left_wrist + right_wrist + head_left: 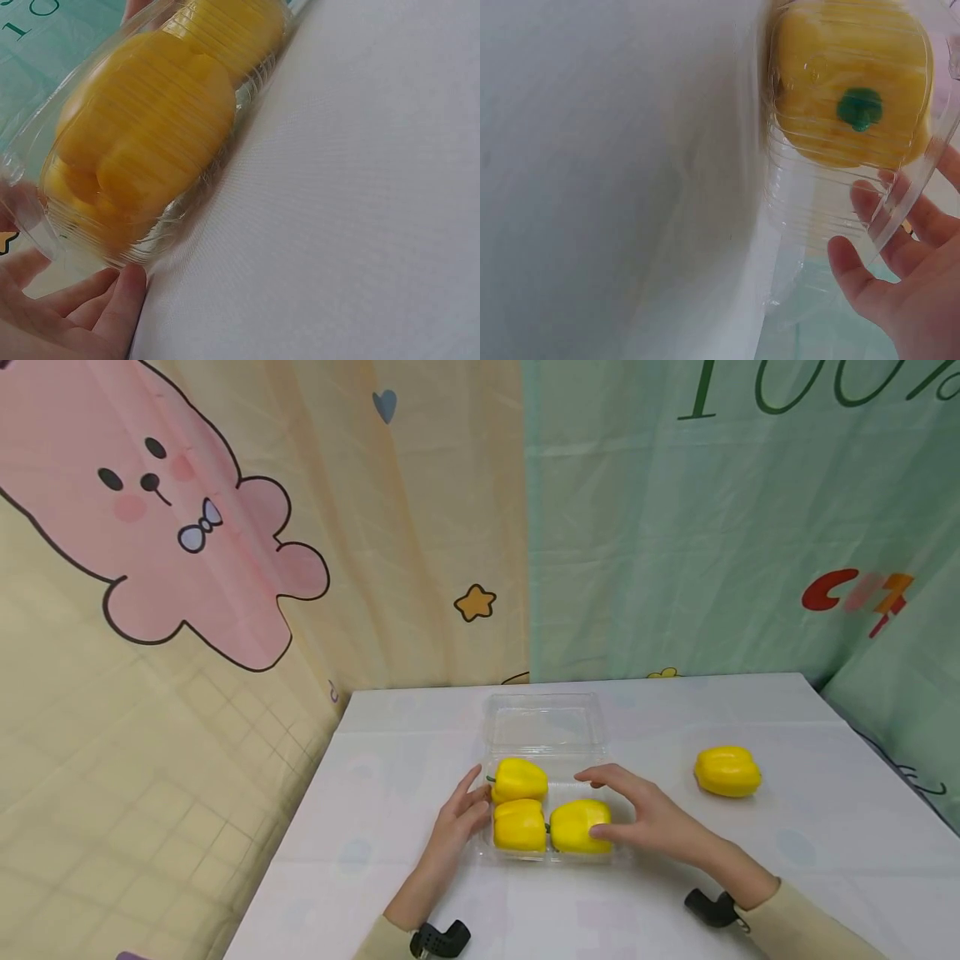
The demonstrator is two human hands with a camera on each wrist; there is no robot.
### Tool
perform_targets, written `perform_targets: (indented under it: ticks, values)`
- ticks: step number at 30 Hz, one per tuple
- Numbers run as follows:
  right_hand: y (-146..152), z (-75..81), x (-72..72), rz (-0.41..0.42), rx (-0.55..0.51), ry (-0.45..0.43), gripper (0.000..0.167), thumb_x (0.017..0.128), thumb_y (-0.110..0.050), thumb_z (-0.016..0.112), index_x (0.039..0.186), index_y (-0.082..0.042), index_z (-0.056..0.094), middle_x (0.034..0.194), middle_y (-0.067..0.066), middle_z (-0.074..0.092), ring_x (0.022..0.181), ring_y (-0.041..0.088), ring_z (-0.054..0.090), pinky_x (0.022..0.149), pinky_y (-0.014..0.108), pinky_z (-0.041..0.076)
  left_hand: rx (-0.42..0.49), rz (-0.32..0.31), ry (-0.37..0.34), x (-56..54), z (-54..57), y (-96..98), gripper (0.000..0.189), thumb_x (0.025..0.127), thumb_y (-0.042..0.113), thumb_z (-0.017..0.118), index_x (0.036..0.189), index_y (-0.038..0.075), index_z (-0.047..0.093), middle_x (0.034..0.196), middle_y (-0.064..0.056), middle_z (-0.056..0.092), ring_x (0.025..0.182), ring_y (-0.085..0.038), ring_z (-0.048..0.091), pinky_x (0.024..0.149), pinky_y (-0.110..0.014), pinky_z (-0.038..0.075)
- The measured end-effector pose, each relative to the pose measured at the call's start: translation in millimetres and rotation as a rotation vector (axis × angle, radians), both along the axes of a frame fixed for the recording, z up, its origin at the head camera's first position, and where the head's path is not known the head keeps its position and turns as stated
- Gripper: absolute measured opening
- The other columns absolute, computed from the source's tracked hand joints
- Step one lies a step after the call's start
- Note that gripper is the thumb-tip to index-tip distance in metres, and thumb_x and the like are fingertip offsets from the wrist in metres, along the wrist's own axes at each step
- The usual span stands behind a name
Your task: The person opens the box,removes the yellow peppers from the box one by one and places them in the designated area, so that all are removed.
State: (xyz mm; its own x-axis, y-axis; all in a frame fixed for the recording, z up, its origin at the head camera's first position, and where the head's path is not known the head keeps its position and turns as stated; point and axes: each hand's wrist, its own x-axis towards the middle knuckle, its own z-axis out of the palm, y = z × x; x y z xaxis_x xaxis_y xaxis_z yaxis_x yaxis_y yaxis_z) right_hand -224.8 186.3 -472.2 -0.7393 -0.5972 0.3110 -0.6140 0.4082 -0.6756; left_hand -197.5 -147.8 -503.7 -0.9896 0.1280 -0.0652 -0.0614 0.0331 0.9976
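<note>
Right hand (652, 814) arched over the right side of the clear plastic clamshell box (558, 793), fingers spread well apart from the thumb, nothing gripped. The thumb lies right at the near-right yellow bell pepper (579, 825); whether it presses or merely hovers, I can't tell. Over to the left hand (457, 818) — relaxed, fingers resting along the box's left wall, no grip on any pepper.

This looks like settling a pepper into its corner, and lightness should do it: steady that thin wall without squeezing, let the pepper sit square, then lift the right hand straight up so no fingertip catches the rim. Nudge too hard and the whole box could slide.

And what a pepper it is! Glossy bright yellow, blocky, softly lobed, its short green stem (859, 109) facing the box's right wall. Two more fill the left half of the box, a near-left pepper (520, 825) and a far-left pepper (519, 779) — the far-right space is bare. Behind the box its lid (543, 722) lies folded back; a fourth pepper (727, 771) sits well off to its right.
</note>
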Motion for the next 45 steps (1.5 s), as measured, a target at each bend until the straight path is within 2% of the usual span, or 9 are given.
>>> perform_targets:
  ticks: [9,13,19,33,45]
  values:
    - [-8,0.3,-0.8,0.048,0.072,-0.009,0.068,0.085,-0.043,0.081,0.144,-0.031,0.050,0.140,0.000,0.056,0.117,0.021,0.056,0.094,0.053,0.050,-0.001,-0.004,0.014,0.7,-0.7,0.7,0.060,0.104,0.021,0.053,0.159,0.030,0.031,0.151,-0.014,0.047,0.136,-0.029,0.048,0.109,-0.042,0.043]
    - [-11,-1.5,-0.8,0.030,0.134,-0.025,0.071,0.083,-0.049,0.080,0.144,-0.027,0.052,0.140,-0.004,0.056,0.118,0.015,0.055,0.096,0.051,0.050,-0.003,-0.002,0.014,1.7,-0.8,0.4,0.059,0.104,0.020,0.053,0.158,0.031,0.032,0.151,-0.013,0.048,0.136,-0.028,0.047,0.109,-0.042,0.043]
    - [-15,-4.1,-0.1,-0.008,0.207,-0.048,0.075,0.080,-0.058,0.078,0.144,-0.025,0.054,0.140,-0.009,0.053,0.123,0.019,0.054,0.098,0.054,0.048,-0.011,-0.007,0.013,3.0,0.1,0.5,0.059,0.104,0.020,0.052,0.159,0.030,0.031,0.151,-0.013,0.047,0.136,-0.029,0.048,0.109,-0.042,0.043]
    - [-17,-2.4,-4.3,-0.021,0.234,-0.076,0.072,0.085,-0.061,0.072,0.144,-0.023,0.054,0.137,-0.009,0.055,0.117,0.014,0.053,0.096,0.048,0.049,-0.018,0.002,0.008,2.0,-1.8,0.4,0.059,0.104,0.025,0.055,0.158,0.032,0.032,0.152,-0.013,0.046,0.136,-0.028,0.048,0.108,-0.041,0.044]
    - [-19,-0.7,-4.4,-0.038,0.230,-0.069,0.070,0.081,-0.058,0.078,0.138,-0.022,0.059,0.132,-0.010,0.059,0.113,0.014,0.056,0.092,0.044,0.051,-0.009,-0.006,0.010,1.1,-1.8,-1.2,0.060,0.104,0.023,0.055,0.159,0.032,0.031,0.152,-0.014,0.046,0.136,-0.028,0.047,0.109,-0.042,0.043]
